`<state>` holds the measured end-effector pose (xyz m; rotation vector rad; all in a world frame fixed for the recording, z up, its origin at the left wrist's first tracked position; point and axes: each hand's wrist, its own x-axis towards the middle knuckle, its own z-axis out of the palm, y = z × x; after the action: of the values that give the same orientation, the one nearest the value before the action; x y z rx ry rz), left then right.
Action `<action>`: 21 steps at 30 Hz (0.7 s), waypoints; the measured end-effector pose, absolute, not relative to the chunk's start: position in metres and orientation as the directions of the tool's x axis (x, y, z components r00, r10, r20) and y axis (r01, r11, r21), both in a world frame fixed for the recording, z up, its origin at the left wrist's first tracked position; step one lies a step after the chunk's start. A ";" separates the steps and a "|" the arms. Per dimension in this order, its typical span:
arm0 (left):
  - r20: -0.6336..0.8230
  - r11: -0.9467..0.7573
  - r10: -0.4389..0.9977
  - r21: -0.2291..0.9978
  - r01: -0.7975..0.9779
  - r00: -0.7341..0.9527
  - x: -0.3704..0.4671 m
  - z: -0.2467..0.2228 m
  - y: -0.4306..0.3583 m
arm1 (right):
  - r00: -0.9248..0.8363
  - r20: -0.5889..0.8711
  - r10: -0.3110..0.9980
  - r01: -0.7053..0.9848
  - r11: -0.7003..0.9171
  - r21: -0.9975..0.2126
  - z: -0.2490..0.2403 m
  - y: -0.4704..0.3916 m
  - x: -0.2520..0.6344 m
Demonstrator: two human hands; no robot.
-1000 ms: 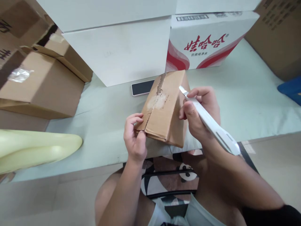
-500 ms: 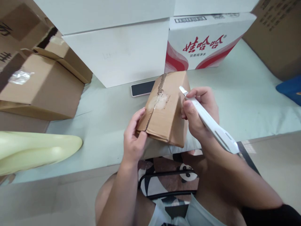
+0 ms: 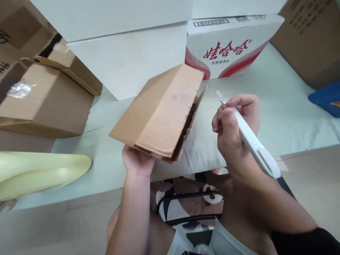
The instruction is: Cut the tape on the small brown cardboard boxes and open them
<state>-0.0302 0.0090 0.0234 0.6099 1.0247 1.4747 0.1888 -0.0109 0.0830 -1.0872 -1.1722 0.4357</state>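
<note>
A small brown cardboard box [image 3: 156, 109] is tilted over the table, its seam side turned to the right with a ragged gap along it. My left hand [image 3: 138, 161] grips the box from below at its near end; most of the fingers are hidden under the cardboard. To the right of the box, apart from it, my right hand [image 3: 235, 124] is closed around a white-handled knife [image 3: 255, 145]. The short metal blade points up and away, toward the far side of the table.
White cartons [image 3: 130, 63] stand along the back, one a carton with red lettering [image 3: 225, 49]. Brown boxes [image 3: 50, 95] fill the left, beside a pale yellow object [image 3: 47, 173]. On the right are a large brown box [image 3: 310, 42] and a blue object [image 3: 325, 101]. The pale green tabletop [image 3: 287, 117] lies below.
My left hand has turned the box over, bringing its taped seam from the top to the right side. My right hand and the knife have moved right, away from it. The phone is now hidden.
</note>
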 end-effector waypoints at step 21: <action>-0.137 -0.019 0.891 0.941 -0.337 -0.433 -0.019 0.019 0.005 | 0.260 0.388 0.884 0.205 0.342 -0.917 0.050 0.007 0.195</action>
<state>-0.0193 0.0048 0.0187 0.6474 1.2927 1.6313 0.1950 0.0069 0.0500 -1.1582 -1.2488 0.6372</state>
